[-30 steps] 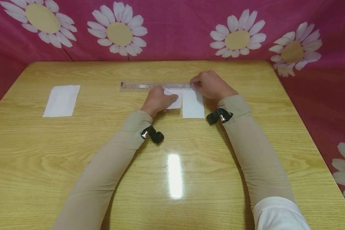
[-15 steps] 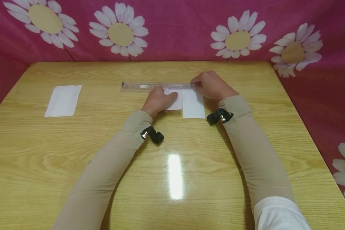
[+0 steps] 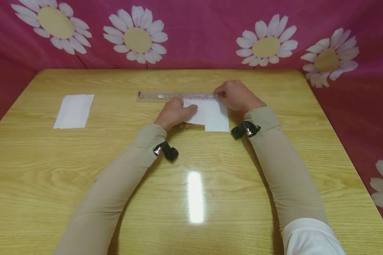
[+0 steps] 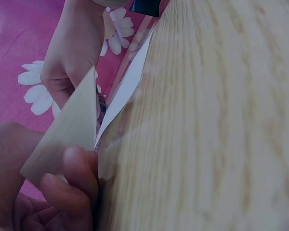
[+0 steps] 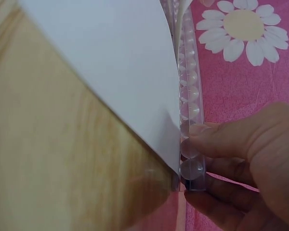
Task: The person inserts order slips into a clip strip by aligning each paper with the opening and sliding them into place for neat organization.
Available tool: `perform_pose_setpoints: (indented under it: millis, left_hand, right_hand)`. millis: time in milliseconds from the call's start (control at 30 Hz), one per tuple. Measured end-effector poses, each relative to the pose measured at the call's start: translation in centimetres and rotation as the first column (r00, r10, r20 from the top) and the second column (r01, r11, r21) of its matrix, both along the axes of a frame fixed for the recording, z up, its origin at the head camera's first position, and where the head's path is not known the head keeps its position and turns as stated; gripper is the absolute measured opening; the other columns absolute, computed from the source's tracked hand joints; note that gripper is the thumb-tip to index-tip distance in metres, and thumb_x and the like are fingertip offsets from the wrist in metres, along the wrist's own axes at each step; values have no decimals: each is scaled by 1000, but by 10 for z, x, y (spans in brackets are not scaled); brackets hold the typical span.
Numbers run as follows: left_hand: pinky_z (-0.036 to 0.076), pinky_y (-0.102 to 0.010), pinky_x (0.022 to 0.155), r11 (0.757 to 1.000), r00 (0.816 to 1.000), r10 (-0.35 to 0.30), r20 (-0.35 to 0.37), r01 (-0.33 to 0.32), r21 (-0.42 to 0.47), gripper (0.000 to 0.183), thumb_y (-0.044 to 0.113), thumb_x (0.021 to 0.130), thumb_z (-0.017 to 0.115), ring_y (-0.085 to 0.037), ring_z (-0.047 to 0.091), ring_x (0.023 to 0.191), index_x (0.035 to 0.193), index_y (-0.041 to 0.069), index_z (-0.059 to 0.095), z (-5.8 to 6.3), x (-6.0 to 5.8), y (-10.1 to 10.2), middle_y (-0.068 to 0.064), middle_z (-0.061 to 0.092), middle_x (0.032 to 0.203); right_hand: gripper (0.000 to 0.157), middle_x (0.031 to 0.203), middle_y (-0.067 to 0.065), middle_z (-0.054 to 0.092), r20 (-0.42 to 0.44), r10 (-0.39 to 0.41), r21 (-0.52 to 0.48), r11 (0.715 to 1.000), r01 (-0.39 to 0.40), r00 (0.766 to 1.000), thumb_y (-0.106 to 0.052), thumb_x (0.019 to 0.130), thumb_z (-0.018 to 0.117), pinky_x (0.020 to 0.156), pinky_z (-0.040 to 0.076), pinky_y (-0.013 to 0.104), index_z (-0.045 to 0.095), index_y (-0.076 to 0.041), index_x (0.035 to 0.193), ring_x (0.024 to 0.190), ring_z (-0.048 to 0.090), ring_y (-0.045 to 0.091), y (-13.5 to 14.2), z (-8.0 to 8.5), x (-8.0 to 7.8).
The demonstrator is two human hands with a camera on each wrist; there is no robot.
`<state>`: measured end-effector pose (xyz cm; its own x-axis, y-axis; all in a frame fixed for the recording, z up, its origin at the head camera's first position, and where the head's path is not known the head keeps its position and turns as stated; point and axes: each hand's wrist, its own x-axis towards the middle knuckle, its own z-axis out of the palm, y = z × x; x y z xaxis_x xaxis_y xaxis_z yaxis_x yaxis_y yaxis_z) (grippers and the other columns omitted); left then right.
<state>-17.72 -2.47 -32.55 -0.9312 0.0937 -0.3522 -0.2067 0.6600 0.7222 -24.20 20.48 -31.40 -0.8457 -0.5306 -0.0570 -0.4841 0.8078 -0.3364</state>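
A long clear plastic strip (image 3: 161,96) lies crosswise toward the back of the table. Round transparent shapes run along the strip (image 5: 190,110) in the right wrist view. My right hand (image 3: 237,95) pinches its right end, the thumb (image 5: 207,139) on top and fingers beneath. A white card (image 3: 217,117) lies with its far edge against the strip. My left hand (image 3: 175,111) pinches another white card (image 3: 198,115) at its left side, thumb on top. In the left wrist view this held card (image 4: 62,130) stands tilted up from the table. In the head view the two cards meet.
A small stack of white cards (image 3: 73,111) lies at the left of the wooden table (image 3: 131,212). Behind the table hangs a magenta cloth (image 3: 201,32) with daisies. A black wrist camera (image 3: 167,152) sits on the left sleeve, another (image 3: 245,130) on the right.
The card in my left hand has shifted right and toward me, closing the narrow gap to the other card. My right hand stays at the strip's end. The head view has tilted slightly.
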Motion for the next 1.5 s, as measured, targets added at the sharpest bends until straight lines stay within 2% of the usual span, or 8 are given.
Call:
perform_pose_setpoints:
  millis: [133,233,400,567,800,1067,1333,1500]
  left_hand:
    - [52,-30,70,999,999,-32,-15,31,-37,40,43,101,61,-13,57,51,107,4,62,1,2,-3,2,61,57]
    - [48,-29,63,997,999,-37,-16,36,-65,42,45,101,60,-14,54,52,77,11,59,2,4,-6,2,60,56]
    - [43,-28,55,997,998,-56,-31,55,-57,51,46,101,60,-13,49,50,60,15,57,2,7,-14,2,57,51]
    - [45,-26,55,994,994,-100,-52,97,-59,51,45,101,60,-13,56,50,61,13,64,1,8,-23,2,61,52]
    - [47,-25,52,994,994,-99,-43,97,-48,52,44,103,59,-13,60,52,66,10,70,-1,5,-31,0,66,59]
    - [50,-26,54,993,989,-121,-86,119,-26,49,42,104,59,-15,62,55,70,9,70,3,6,-38,-1,66,62]
    - [52,-29,64,988,978,-146,-148,138,-63,39,42,104,58,-16,64,62,88,9,71,8,2,-51,-2,69,70]
    - [51,-29,70,993,978,-116,-175,108,-56,38,41,105,56,-16,63,67,97,8,73,13,-1,-61,-5,70,76]
  right_hand:
    - [31,129,16,73,11,-6,4,1000,6,1000,-13,105,57,108,51,48,71,-6,131,119,67,32,0,-1,0]
    - [31,132,16,72,26,-14,7,1000,14,1000,-13,105,57,109,51,48,70,-6,132,120,67,32,0,-1,0]
    - [32,132,16,71,32,-23,12,1000,23,999,-13,105,57,110,51,48,69,-7,133,119,66,31,-1,-1,-1]
    - [31,131,16,72,15,-14,8,1000,14,1000,-13,105,56,108,51,47,70,-6,132,117,67,31,0,-1,0]
    - [32,132,16,72,29,-27,3,1000,27,999,-14,104,57,107,52,47,70,-6,132,114,66,30,0,0,1]
    - [31,132,16,72,13,-24,12,1000,24,1000,-11,104,57,112,50,48,71,-6,131,124,66,32,-2,0,1]
    - [32,134,17,71,15,-34,19,999,34,999,-11,104,56,113,49,48,70,-6,132,127,64,33,-3,0,1]
    - [31,132,17,72,7,-28,11,1000,27,1000,-11,105,56,111,51,47,71,-6,131,124,66,33,-2,0,1]
